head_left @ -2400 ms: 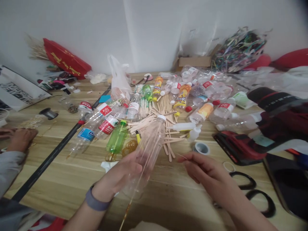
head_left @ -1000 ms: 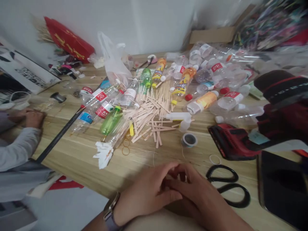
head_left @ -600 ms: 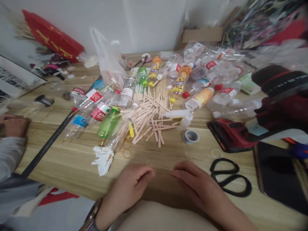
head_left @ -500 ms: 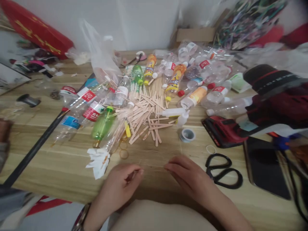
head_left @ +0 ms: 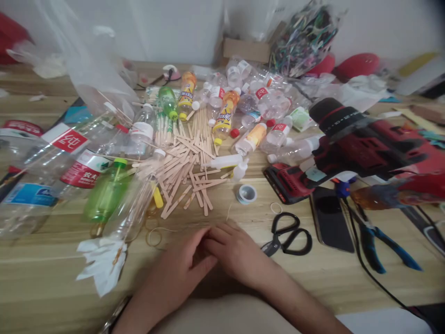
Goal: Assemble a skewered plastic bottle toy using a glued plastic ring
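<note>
My left hand (head_left: 187, 260) and my right hand (head_left: 234, 253) meet at the table's front edge, their fingers closed and touching. A thin pale thread (head_left: 163, 228) curves out beside the left hand, and a short end of it stands up above the right; the part within the fingers is hidden. Scissors (head_left: 290, 235) with black handles lie right of my right hand. Ahead are a small grey ring-shaped spool (head_left: 247, 194) and a heap of flat wooden sticks (head_left: 184, 169). Left of my left hand, a clear bottle (head_left: 130, 204) has a white paper piece (head_left: 102, 264) at its end.
Plastic bottles (head_left: 225, 113) crowd the back, with more at the left, including a green bottle (head_left: 107, 190). On the right are a red and black power drill (head_left: 351, 144), a phone (head_left: 332, 220), blue-handled pliers (head_left: 378, 239) and a cable (head_left: 365, 273). A cardboard box (head_left: 246, 48) stands behind.
My hands have come together from apart, and the thread now shows beside them. The view has turned right, bringing the pliers and more of the drill into sight.
</note>
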`<action>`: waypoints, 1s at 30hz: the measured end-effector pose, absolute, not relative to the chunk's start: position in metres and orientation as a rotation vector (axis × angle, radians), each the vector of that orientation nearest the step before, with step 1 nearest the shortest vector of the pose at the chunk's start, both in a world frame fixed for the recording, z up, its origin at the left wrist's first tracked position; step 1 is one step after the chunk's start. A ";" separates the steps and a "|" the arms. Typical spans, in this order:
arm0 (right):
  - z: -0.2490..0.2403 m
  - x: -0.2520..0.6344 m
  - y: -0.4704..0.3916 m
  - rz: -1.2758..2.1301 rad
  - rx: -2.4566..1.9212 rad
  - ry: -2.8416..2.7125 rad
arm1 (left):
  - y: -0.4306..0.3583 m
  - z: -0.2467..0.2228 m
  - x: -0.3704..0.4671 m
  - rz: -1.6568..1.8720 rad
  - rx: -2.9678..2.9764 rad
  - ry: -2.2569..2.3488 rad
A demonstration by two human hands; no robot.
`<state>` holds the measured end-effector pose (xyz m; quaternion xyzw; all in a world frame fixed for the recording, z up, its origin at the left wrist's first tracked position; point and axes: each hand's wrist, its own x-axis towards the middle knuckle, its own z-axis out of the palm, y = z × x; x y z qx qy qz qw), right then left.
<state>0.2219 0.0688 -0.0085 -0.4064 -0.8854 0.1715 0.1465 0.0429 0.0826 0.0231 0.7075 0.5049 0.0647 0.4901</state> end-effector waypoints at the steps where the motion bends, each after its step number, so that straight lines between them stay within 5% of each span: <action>1: -0.010 0.224 0.068 0.481 -1.183 -2.534 | 0.085 0.021 0.046 0.146 1.711 1.216; 7: -0.006 0.247 0.073 0.347 -1.176 -2.357 | 0.098 0.011 0.051 0.140 1.706 1.218; 13: -0.011 0.285 0.090 -0.254 -1.711 -2.044 | 0.101 0.011 0.052 0.085 1.733 1.253; 20: -0.023 0.322 0.099 0.012 -1.688 -2.041 | 0.099 0.013 0.045 0.070 1.685 1.290; 30: -0.011 0.329 0.115 -0.150 -1.706 -2.222 | 0.101 0.016 0.051 -0.006 1.727 1.269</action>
